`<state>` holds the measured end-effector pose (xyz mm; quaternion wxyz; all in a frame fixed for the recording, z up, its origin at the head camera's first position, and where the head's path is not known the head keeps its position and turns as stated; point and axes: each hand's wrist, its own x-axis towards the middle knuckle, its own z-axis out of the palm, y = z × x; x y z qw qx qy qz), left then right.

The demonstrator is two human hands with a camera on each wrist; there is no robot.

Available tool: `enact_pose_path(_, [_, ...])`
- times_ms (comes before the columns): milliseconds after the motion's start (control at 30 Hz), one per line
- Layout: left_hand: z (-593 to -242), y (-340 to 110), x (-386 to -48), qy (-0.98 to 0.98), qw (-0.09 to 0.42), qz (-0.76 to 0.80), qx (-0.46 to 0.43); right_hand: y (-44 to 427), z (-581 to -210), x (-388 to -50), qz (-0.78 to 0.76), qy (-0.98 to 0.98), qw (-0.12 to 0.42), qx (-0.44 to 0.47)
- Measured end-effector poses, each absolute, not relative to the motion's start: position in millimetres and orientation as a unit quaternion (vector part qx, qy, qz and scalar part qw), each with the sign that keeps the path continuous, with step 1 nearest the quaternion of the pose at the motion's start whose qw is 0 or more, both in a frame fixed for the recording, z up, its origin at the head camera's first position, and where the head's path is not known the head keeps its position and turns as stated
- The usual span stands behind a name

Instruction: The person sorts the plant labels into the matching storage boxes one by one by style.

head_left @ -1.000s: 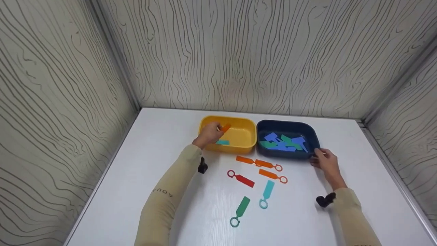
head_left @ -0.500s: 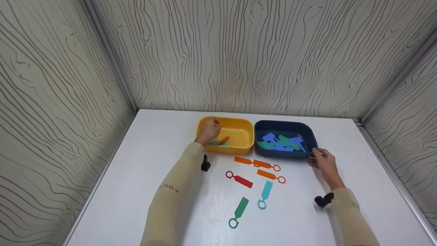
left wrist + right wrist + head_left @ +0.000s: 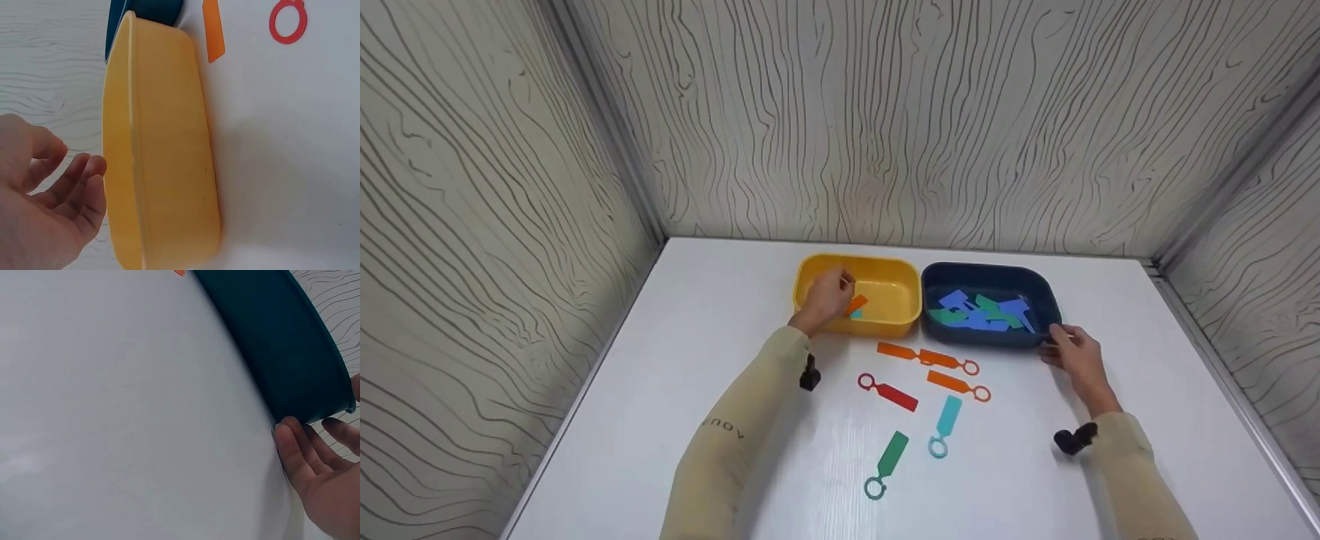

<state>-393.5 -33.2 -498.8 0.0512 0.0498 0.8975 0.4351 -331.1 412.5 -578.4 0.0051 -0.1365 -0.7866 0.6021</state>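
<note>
My left hand (image 3: 826,296) is over the left part of a yellow bin (image 3: 885,328), its fingers loosely bent. In the left wrist view, nothing sits between the thumb and fingers of that hand (image 3: 48,211), beside the bin's rim. Inside the bin lie an orange tag (image 3: 856,304) and a light blue tag (image 3: 856,314), partly hidden by the hand. My right hand (image 3: 1081,366) grips the near right corner of a navy bin (image 3: 990,340), thumb at the rim and fingers against the outer wall. Several blue tags (image 3: 954,299) and green tags (image 3: 947,318) fill that bin's floor.
In front of the bins lie several orange ring-ended tags (image 3: 949,382), a red tag (image 3: 897,397), a light blue tag (image 3: 949,416) and a green tag (image 3: 893,454). Both bins stand side by side on a white table (image 3: 720,322). A patterned wall (image 3: 840,135) rises behind.
The orange tag left my left hand and now lies in the yellow bin. That hand rose off it, then shifted slightly right and nearer. My right hand stayed at the navy bin's corner.
</note>
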Motion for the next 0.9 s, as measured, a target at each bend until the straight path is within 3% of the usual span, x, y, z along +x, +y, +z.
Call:
enact_pose_path(300, [-498, -22, -375, 0.905, 0.025, 0.406, 0.127, 411, -576, -331, 0.603, -0.785, 0.004, -0.142])
enact_pose_path(900, [-524, -4, -344, 0.898, 0.102, 0.383, 0.19, 411, -578, -332, 0.608, -0.781, 0.008, -0.142])
